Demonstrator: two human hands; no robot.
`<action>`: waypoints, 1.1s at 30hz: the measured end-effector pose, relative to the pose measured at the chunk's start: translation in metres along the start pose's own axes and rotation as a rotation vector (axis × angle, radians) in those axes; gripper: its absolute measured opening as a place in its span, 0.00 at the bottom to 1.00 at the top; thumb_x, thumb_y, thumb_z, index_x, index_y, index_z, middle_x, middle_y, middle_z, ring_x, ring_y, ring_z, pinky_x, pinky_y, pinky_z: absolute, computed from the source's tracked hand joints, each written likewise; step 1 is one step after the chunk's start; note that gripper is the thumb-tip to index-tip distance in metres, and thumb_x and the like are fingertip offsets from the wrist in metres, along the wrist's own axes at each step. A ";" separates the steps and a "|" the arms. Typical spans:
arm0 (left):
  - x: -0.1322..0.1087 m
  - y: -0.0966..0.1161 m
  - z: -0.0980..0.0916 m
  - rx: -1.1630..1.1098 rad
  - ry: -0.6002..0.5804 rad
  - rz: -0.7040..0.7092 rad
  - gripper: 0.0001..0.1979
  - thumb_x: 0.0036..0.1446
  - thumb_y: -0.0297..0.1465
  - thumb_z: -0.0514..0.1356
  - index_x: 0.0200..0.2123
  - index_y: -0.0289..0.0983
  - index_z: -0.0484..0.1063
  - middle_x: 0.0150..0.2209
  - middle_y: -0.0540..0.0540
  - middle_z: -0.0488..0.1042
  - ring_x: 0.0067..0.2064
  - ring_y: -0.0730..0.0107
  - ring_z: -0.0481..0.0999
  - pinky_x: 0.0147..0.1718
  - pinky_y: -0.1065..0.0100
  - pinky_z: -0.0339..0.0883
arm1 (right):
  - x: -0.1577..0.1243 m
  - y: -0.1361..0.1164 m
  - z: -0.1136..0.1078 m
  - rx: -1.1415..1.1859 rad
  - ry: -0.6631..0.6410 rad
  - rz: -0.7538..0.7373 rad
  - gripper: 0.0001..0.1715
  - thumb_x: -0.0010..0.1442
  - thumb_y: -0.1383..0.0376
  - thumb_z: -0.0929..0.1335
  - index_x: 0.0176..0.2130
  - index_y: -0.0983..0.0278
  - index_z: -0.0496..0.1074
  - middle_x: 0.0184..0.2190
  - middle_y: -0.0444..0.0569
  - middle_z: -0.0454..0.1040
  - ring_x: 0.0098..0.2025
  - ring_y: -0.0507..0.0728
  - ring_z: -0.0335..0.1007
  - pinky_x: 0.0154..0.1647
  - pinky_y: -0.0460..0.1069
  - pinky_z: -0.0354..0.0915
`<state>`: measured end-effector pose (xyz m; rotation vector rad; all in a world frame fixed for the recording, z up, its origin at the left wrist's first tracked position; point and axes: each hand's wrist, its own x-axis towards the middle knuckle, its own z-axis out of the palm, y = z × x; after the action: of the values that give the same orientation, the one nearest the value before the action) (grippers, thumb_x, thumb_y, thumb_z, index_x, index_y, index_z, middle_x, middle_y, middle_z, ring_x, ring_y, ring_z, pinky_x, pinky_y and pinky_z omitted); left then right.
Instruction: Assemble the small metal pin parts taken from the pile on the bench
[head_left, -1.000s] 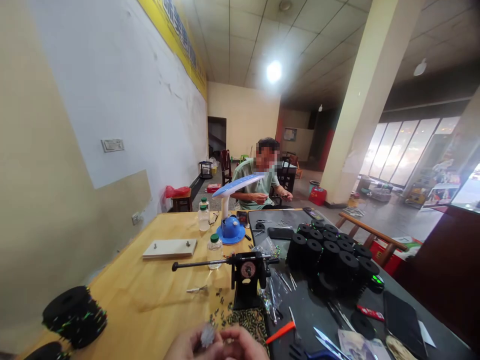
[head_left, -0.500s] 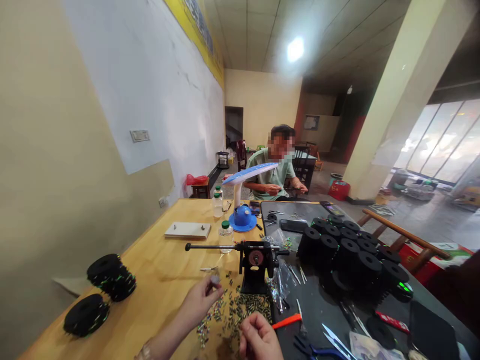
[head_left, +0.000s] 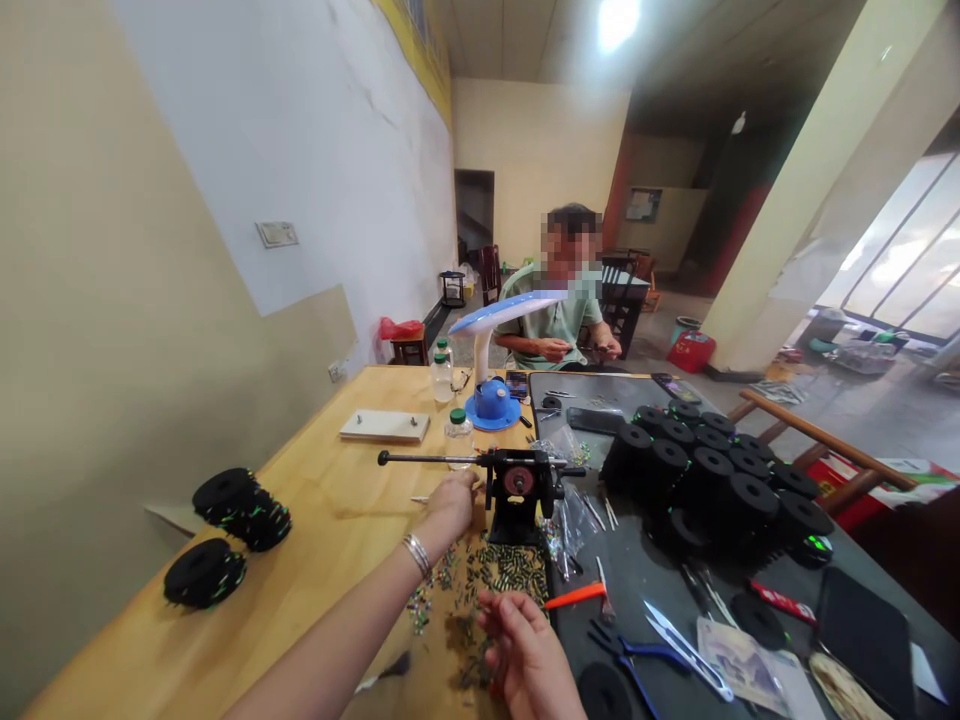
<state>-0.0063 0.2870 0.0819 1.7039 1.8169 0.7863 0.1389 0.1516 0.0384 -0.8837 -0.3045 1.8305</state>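
My left hand [head_left: 452, 497] reaches forward to the black winding device [head_left: 519, 492], right beside its long horizontal rod [head_left: 431, 459]. Its fingers are curled; whatever they hold is hidden. A bracelet [head_left: 416, 552] sits on that wrist. My right hand [head_left: 525, 655] rests low near the table's front edge, fingers curled over a scatter of small dark and coloured pieces [head_left: 491, 572] on the wooden table [head_left: 330, 540].
Several black spools [head_left: 709, 480] stand on the dark mat [head_left: 645, 590] at right; more lie at left [head_left: 240, 508]. Scissors [head_left: 686, 650], an orange tool [head_left: 574, 596], a blue lamp [head_left: 495, 400], bottles [head_left: 458, 437] and a white board [head_left: 384, 426] lie about. A person [head_left: 559, 320] sits at the far end.
My left hand has stretched forward from near my body to the winding device. The right hand stayed low. The view tilted downward and shifted.
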 end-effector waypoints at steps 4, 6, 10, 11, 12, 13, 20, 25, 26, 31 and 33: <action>-0.044 -0.003 -0.011 -0.102 0.003 0.030 0.08 0.54 0.27 0.56 0.35 0.33 0.74 0.37 0.39 0.77 0.41 0.60 0.74 0.41 0.65 0.62 | -0.005 0.000 -0.001 0.001 0.037 -0.003 0.25 0.37 0.57 0.80 0.32 0.64 0.70 0.46 0.51 0.77 0.39 0.55 0.73 0.24 0.42 0.65; -0.077 -0.004 -0.010 -0.188 -0.039 0.019 0.10 0.56 0.33 0.55 0.34 0.33 0.73 0.32 0.42 0.77 0.32 0.65 0.74 0.32 0.68 0.65 | -0.005 0.002 -0.002 -0.007 0.039 -0.012 0.23 0.39 0.58 0.79 0.32 0.63 0.71 0.47 0.50 0.76 0.40 0.55 0.73 0.26 0.42 0.65; -0.135 -0.001 0.008 -0.763 -0.337 -0.167 0.20 0.48 0.43 0.63 0.39 0.35 0.68 0.30 0.47 0.75 0.23 0.72 0.71 0.19 0.74 0.59 | -0.004 0.010 0.000 0.002 -0.039 -0.081 0.19 0.42 0.57 0.78 0.31 0.64 0.73 0.36 0.47 0.79 0.32 0.53 0.73 0.26 0.43 0.64; -0.144 0.000 0.014 -0.846 -0.361 -0.184 0.21 0.46 0.44 0.64 0.38 0.35 0.68 0.25 0.49 0.73 0.21 0.74 0.69 0.18 0.75 0.58 | -0.005 0.012 0.001 0.003 -0.060 -0.094 0.19 0.41 0.57 0.78 0.30 0.64 0.73 0.35 0.47 0.79 0.29 0.52 0.72 0.25 0.44 0.64; -0.149 0.001 0.019 -0.890 -0.354 -0.193 0.22 0.45 0.45 0.65 0.37 0.36 0.68 0.22 0.52 0.70 0.20 0.76 0.66 0.18 0.75 0.56 | -0.005 0.013 0.001 -0.002 -0.066 -0.103 0.19 0.41 0.57 0.78 0.29 0.65 0.73 0.36 0.48 0.79 0.27 0.51 0.71 0.23 0.44 0.63; -0.153 0.002 0.023 -0.908 -0.325 -0.196 0.21 0.45 0.46 0.65 0.34 0.36 0.68 0.19 0.55 0.67 0.18 0.77 0.63 0.18 0.76 0.55 | -0.007 0.013 0.002 -0.016 -0.056 -0.107 0.19 0.40 0.57 0.78 0.28 0.65 0.73 0.38 0.49 0.78 0.26 0.51 0.70 0.22 0.44 0.62; -0.165 -0.004 0.027 -0.766 -0.272 -0.137 0.22 0.44 0.50 0.64 0.24 0.36 0.67 0.21 0.55 0.63 0.24 0.75 0.60 0.23 0.74 0.55 | -0.026 -0.007 -0.017 -0.328 0.117 -0.285 0.18 0.46 0.53 0.75 0.30 0.65 0.75 0.37 0.50 0.78 0.30 0.53 0.69 0.21 0.43 0.62; -0.175 -0.014 0.025 -0.709 -0.264 -0.138 0.23 0.46 0.52 0.61 0.26 0.36 0.67 0.22 0.55 0.61 0.24 0.75 0.59 0.24 0.74 0.56 | -0.054 -0.050 -0.066 -0.849 0.250 -0.597 0.17 0.56 0.54 0.68 0.34 0.65 0.76 0.33 0.51 0.78 0.33 0.57 0.71 0.32 0.47 0.66; -0.177 -0.016 0.025 -0.700 -0.255 -0.134 0.23 0.46 0.52 0.61 0.26 0.36 0.67 0.21 0.55 0.61 0.24 0.75 0.59 0.24 0.74 0.56 | -0.061 -0.059 -0.078 -0.983 0.289 -0.670 0.16 0.58 0.55 0.67 0.35 0.65 0.75 0.33 0.51 0.78 0.34 0.58 0.71 0.35 0.48 0.66; -0.185 -0.019 0.024 -0.631 -0.200 -0.091 0.24 0.48 0.53 0.59 0.27 0.36 0.69 0.22 0.53 0.64 0.26 0.72 0.63 0.26 0.72 0.59 | -0.087 -0.094 -0.127 -1.465 0.344 -0.870 0.13 0.62 0.59 0.64 0.37 0.63 0.74 0.36 0.52 0.77 0.38 0.59 0.72 0.40 0.50 0.66; -0.187 -0.019 0.023 -0.617 -0.180 -0.087 0.23 0.47 0.53 0.59 0.27 0.36 0.69 0.22 0.52 0.64 0.26 0.71 0.64 0.26 0.72 0.60 | -0.090 -0.104 -0.138 -1.606 0.376 -0.947 0.12 0.62 0.60 0.63 0.37 0.63 0.73 0.35 0.52 0.77 0.39 0.60 0.72 0.43 0.51 0.65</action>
<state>0.0107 0.1014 0.0497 1.2388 1.3290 0.9921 0.3240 0.0916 0.0404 -1.6381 -1.6977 0.2227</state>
